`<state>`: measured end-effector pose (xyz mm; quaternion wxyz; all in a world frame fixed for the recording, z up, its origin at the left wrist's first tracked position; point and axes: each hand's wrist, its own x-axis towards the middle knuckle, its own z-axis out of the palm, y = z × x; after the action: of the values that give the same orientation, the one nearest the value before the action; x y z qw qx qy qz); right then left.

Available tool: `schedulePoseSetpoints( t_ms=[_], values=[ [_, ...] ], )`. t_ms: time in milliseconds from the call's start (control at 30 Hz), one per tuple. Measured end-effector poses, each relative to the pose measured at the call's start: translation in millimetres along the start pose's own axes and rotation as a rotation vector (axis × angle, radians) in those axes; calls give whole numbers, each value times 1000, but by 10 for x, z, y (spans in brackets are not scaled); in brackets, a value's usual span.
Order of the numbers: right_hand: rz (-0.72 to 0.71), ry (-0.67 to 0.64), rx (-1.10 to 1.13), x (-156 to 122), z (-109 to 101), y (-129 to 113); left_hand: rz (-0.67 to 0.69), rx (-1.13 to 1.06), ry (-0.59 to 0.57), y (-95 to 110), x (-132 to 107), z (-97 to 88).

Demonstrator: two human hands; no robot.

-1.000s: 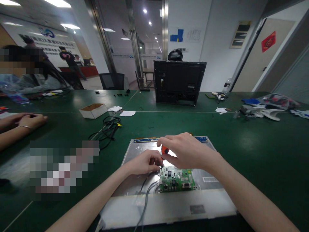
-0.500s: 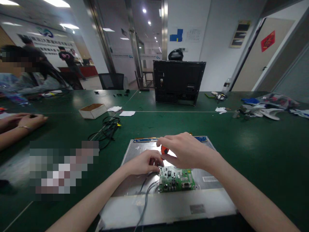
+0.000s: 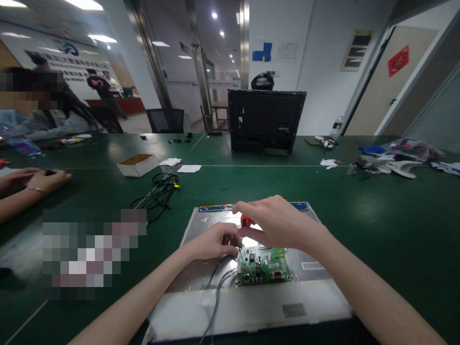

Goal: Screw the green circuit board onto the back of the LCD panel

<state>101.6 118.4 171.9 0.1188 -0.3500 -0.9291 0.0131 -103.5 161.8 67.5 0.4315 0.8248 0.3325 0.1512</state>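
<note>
My right hand (image 3: 278, 223) is closed round the orange-and-black handle of a screwdriver (image 3: 246, 221), which points down at the upper left corner of a green circuit board (image 3: 264, 266). Beside that corner my left hand (image 3: 217, 239) has its fingers curled and pressed together around the screwdriver's tip. What those fingers hold is hidden. The board lies on the silvery back of a display panel (image 3: 312, 266) with a blue strip board along its far edge. Grey and black cables (image 3: 218, 299) run from the board's left side towards me.
A black monitor housing (image 3: 266, 122) stands across the green table (image 3: 377, 215). To the left are a coiled black cable (image 3: 158, 194), a small open box (image 3: 138, 166) and a co-worker's hands (image 3: 46, 180). Bagged parts and scraps (image 3: 406, 153) lie at the right.
The two hands, the screwdriver and the board stay almost in place. Only a very slight shift of the right hand and handle shows.
</note>
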Motion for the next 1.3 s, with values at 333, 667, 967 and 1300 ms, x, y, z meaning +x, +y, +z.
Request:
schedulePoseSetpoints(
  t_ms=[333, 667, 967, 1300],
  values=[
    [-50, -17, 108, -18, -33, -2, -11, -11, 0, 1, 10, 8],
    [-31, 0, 62, 8, -16, -10, 29, 24, 24, -9, 4, 2],
    [-61, -25, 86, -16, -42, -15, 38, 34, 7, -34, 3, 6],
    [-4, -20, 41, 14, -4, -18, 6, 55, 3, -2, 3, 0]
  ],
)
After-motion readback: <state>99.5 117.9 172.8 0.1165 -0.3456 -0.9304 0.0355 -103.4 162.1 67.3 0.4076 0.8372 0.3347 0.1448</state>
